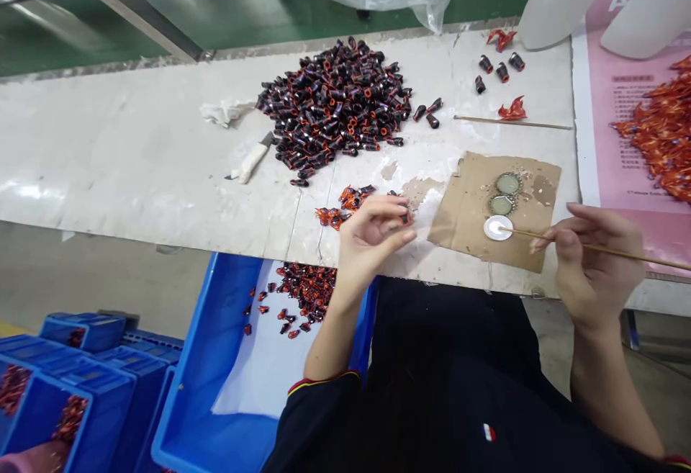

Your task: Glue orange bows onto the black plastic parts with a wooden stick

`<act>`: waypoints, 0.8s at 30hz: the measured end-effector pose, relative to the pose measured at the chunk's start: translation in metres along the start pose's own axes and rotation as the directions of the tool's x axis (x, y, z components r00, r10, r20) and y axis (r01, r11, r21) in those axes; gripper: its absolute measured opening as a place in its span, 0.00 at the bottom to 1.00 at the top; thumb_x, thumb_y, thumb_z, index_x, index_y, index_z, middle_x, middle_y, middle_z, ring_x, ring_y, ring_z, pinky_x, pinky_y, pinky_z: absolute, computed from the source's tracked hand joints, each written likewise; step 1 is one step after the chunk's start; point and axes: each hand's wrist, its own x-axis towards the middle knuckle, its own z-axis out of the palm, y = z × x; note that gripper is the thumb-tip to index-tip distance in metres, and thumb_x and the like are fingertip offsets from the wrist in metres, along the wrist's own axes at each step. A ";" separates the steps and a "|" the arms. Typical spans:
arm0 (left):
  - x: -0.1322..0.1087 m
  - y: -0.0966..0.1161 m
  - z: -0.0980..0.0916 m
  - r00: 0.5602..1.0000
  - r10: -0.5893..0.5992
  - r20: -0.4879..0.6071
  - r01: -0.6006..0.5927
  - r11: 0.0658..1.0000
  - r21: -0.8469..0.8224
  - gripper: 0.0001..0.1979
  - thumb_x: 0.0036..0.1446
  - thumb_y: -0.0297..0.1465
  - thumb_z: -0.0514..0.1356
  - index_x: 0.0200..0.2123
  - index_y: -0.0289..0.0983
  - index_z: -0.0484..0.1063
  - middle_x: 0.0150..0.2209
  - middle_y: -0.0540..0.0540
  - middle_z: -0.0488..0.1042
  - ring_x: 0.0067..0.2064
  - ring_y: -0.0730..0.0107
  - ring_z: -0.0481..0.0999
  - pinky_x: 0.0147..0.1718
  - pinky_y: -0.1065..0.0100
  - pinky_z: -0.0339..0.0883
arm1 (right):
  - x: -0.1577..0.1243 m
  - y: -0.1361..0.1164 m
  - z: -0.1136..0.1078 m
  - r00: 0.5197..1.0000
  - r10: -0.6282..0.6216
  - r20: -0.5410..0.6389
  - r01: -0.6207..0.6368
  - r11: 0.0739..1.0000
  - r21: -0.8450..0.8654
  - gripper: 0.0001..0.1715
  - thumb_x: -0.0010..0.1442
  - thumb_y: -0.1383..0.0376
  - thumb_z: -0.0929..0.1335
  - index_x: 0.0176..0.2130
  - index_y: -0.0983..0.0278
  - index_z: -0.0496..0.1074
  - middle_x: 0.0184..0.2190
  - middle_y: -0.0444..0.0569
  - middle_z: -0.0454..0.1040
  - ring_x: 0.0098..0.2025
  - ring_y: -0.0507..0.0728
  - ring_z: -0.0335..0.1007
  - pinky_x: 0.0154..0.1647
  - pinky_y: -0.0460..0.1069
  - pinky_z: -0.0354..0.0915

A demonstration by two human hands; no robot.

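Note:
My right hand (597, 264) is closed on a thin wooden stick (529, 233). The stick's tip rests in white paste in a small round white cap (497, 228). This cap and two greenish bottle caps (502, 204) sit on a piece of brown cardboard (464, 206). Left of the cardboard, my left hand (375, 232) is curled, with a small black-and-orange plastic piece (406, 217) at its fingertips, partly hidden. Behind that hand lie several joined orange-and-black pieces (348, 199). A large heap of small black pieces with orange openings (335, 106) is farther back.
A white-handled knife (253, 162) and crumpled tissue (224, 113) lie left of the heap. Another stick (510, 122) lies behind the cardboard. Orange pieces (661, 131) cover a pink sheet (604, 120) at right. Below the table edge is a blue bin (188, 379); more blue crates (102, 379) stand left.

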 end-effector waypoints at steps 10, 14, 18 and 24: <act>-0.021 -0.008 0.053 0.993 0.081 0.086 -0.078 0.997 -0.029 0.20 0.51 0.25 0.70 0.47 0.40 0.74 0.43 0.47 0.77 0.40 0.74 0.81 0.41 0.74 0.77 | 0.007 -0.008 0.009 0.929 0.242 -0.280 -0.177 0.955 0.237 0.07 0.61 0.65 0.70 0.42 0.59 0.74 0.25 0.41 0.69 0.25 0.49 0.67 0.26 0.45 0.69; -0.025 -0.011 0.066 0.990 0.022 0.136 -0.012 0.997 -0.070 0.19 0.53 0.27 0.69 0.49 0.40 0.73 0.44 0.46 0.79 0.41 0.73 0.82 0.44 0.73 0.78 | 0.013 -0.010 0.013 0.892 0.337 -0.301 -0.212 0.901 0.379 0.07 0.59 0.62 0.71 0.39 0.60 0.72 0.23 0.39 0.67 0.22 0.47 0.64 0.22 0.43 0.65; -0.027 -0.013 0.069 0.983 -0.042 0.179 0.068 0.988 -0.140 0.19 0.54 0.27 0.68 0.49 0.41 0.72 0.46 0.46 0.80 0.44 0.72 0.82 0.47 0.71 0.78 | 0.015 -0.015 0.019 0.892 0.374 -0.255 -0.227 0.857 0.462 0.08 0.59 0.60 0.71 0.38 0.61 0.71 0.22 0.37 0.66 0.20 0.47 0.62 0.18 0.42 0.63; -0.027 -0.016 0.068 0.981 -0.033 0.193 0.064 0.986 -0.156 0.20 0.54 0.25 0.67 0.50 0.42 0.72 0.48 0.46 0.79 0.46 0.71 0.82 0.49 0.71 0.77 | 0.009 -0.014 0.028 0.924 0.358 -0.136 -0.245 0.824 0.511 0.04 0.62 0.63 0.69 0.40 0.58 0.74 0.22 0.38 0.68 0.19 0.47 0.61 0.17 0.44 0.63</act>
